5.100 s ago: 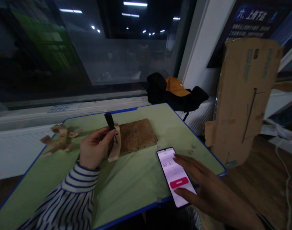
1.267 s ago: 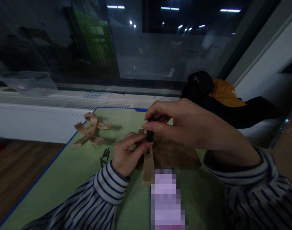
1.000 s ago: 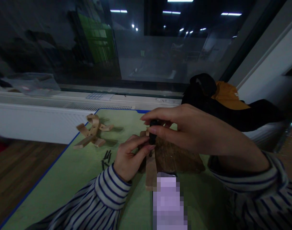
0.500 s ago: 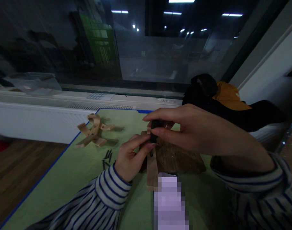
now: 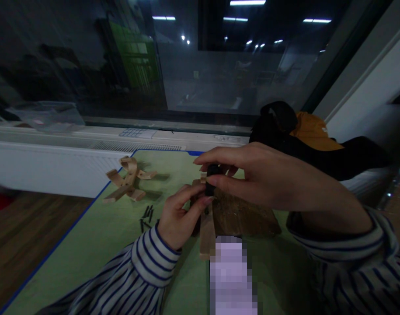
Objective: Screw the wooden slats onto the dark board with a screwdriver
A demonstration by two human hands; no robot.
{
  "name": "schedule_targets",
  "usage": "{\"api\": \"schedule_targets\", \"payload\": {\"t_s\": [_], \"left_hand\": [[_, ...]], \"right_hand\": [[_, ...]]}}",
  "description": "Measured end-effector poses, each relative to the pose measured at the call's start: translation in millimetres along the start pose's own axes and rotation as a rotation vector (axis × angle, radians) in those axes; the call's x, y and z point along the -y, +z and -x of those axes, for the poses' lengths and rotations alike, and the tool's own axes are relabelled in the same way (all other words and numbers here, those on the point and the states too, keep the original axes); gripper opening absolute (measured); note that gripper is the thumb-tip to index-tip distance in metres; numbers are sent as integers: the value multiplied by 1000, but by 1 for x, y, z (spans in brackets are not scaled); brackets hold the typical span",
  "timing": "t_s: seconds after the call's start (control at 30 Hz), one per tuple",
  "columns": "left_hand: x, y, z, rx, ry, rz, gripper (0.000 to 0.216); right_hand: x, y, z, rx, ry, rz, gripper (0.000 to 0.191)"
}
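Note:
A short black handle (image 5: 210,183) stands nearly upright over a pale wooden strip (image 5: 207,238). My right hand (image 5: 252,170) closes its thumb and fingers round the top of this handle from above; its lower end is hidden, so its kind is unclear. Around its foot, my left hand (image 5: 183,210) pinches with thumb and forefinger, close to the strip. What sits between those left fingertips is covered. A small dark hole or screw head (image 5: 206,211) shows on the strip just below them. Beneath the strip lies a dark brown wooden board (image 5: 245,218).
Several dark screws (image 5: 147,216) lie left of my left hand. Farther left stands a pale wooden assembly (image 5: 129,179) of curved and straight pieces. A blurred-out phone-like object (image 5: 232,275) is near me. Black and orange cloth items (image 5: 313,131) lie at the right, by the window sill.
Both hands stay in nearly the same place and grip. The black handle and the right fingers have shifted very slightly; nothing was let go.

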State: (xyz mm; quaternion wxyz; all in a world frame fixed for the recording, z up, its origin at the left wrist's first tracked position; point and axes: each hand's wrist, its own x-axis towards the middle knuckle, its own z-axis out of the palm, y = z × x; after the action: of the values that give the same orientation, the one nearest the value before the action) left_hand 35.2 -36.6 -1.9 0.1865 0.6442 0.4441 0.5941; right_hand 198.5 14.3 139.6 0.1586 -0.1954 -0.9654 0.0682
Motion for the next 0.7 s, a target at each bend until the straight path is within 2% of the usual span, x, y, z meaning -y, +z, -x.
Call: {"api": "schedule_targets", "payload": {"t_s": [0.27,0.4,0.53,0.7], "left_hand": [[-3,2,0,-17,3,20,25],[-3,1,-2,-12,-5,-1,17],[-1,0,-1,1,-24,-20,17],[0,2,0,3,-27,-11,21]], "right_hand": [[-2,0,-1,4,-5,12,21],[-2,1,-2,1,5,26,23],[0,1,0,-14,2,13,34],[1,-1,0,0,-22,11,28]]}}
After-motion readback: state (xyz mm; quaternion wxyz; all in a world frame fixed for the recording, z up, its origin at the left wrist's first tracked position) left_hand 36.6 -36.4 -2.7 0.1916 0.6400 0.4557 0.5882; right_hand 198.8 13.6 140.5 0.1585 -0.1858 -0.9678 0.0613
